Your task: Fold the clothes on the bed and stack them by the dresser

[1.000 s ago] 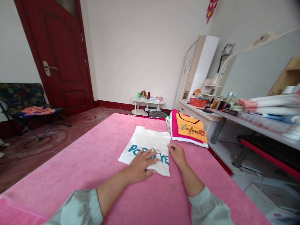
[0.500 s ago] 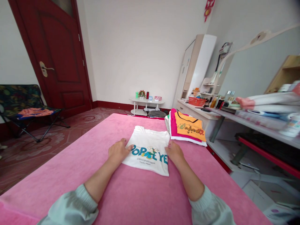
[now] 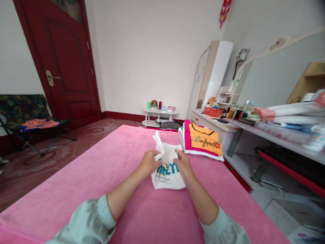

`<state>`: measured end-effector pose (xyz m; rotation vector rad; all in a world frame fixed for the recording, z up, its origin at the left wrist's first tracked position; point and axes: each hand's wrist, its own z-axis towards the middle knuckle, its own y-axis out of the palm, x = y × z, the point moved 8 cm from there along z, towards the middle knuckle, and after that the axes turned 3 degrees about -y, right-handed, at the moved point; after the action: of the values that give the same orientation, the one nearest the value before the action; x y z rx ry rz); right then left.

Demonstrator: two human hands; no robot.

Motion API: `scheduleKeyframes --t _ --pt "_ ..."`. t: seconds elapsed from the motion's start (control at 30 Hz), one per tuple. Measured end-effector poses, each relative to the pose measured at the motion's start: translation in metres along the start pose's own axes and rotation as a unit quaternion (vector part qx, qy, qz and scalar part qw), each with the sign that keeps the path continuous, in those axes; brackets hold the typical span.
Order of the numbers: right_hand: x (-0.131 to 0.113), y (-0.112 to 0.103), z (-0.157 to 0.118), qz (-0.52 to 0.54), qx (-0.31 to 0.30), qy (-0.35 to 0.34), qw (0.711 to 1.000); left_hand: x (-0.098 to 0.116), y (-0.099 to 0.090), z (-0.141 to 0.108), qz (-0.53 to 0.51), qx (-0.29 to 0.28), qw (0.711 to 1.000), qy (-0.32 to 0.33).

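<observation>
A white T-shirt (image 3: 169, 183) with teal lettering and a cartoon print lies on the pink-covered surface (image 3: 147, 220), bunched between my two hands. My left hand (image 3: 150, 162) is closed on its left side, and the cloth there is raised and rumpled, covering part of the lettering. At the shirt's right side, my right hand (image 3: 183, 164) pinches the cloth with thumb and fingers. Just beyond the right hand is a stack of folded clothes, with a yellow garment (image 3: 204, 135) on top and a magenta one (image 3: 187, 135) beneath it.
A dressing table (image 3: 274, 127) with bottles and a red basket (image 3: 212, 112) runs along the right. At the left stands a folding chair (image 3: 22, 105) near a dark red door (image 3: 63, 61). A low white table (image 3: 159, 111) is against the far wall.
My left hand has moved right, bringing the shirt's left side inward and up. The shirt, flat before, is now narrower and bunched. My right hand has shifted slightly left.
</observation>
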<state>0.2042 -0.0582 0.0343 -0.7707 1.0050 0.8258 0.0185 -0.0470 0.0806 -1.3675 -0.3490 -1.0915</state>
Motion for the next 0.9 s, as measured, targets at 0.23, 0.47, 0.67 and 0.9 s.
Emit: scheduleKeyframes --t 0.23,0.47,0.67,0.9 --pt "0.002 -0.016 -0.007 0.109 0.023 0.05 0.993 0.074 0.073 -0.025 0.067 -0.115 0.986 0.098" --pt "-0.068 -0.026 -0.022 -0.002 0.035 -0.123 0.992 0.007 -0.003 0.009 -0.175 0.075 0.982 -0.002" --pt "-0.151 -0.073 -0.009 -0.182 0.15 -0.259 0.937 -0.076 -0.012 0.021 0.131 0.11 0.984 -0.039" --pt "-0.17 -0.132 0.134 -0.518 0.142 -0.189 0.822 -0.073 0.016 0.029 0.174 0.059 0.983 -0.028"
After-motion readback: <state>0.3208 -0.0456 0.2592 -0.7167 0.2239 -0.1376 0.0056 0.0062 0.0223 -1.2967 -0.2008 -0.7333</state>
